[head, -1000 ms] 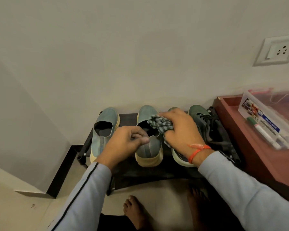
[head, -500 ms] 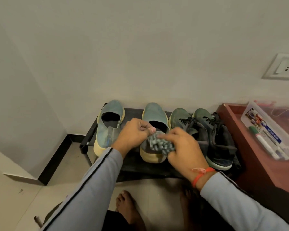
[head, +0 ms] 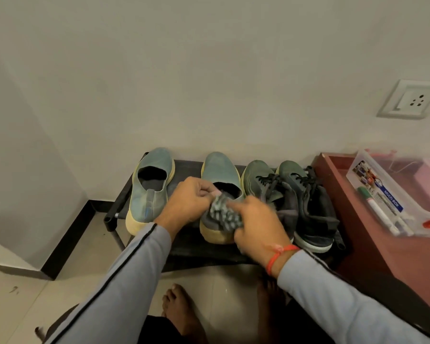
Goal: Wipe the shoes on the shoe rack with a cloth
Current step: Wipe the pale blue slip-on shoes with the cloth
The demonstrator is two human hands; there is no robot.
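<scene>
A low black shoe rack (head: 184,167) stands against the wall with several shoes on it. Two blue slip-ons with yellow soles sit at the left (head: 150,184) and the middle (head: 219,170). Two dark green laced sneakers (head: 308,207) stand to the right. My right hand (head: 258,222) holds a bunched grey patterned cloth (head: 225,214) against the heel of the middle slip-on. My left hand (head: 189,202) pinches that shoe's heel rim with curled fingers.
A reddish wooden table (head: 382,244) stands to the right with a clear plastic box (head: 395,194) and markers (head: 377,209) on it. A wall socket (head: 411,99) is above. My bare feet (head: 181,309) are on the tiled floor before the rack.
My right hand brought the cloth from the sneakers' tops leftward and down onto the middle slip-on's heel. The left hand stayed on that shoe's heel rim. The camera tilted down slightly.
</scene>
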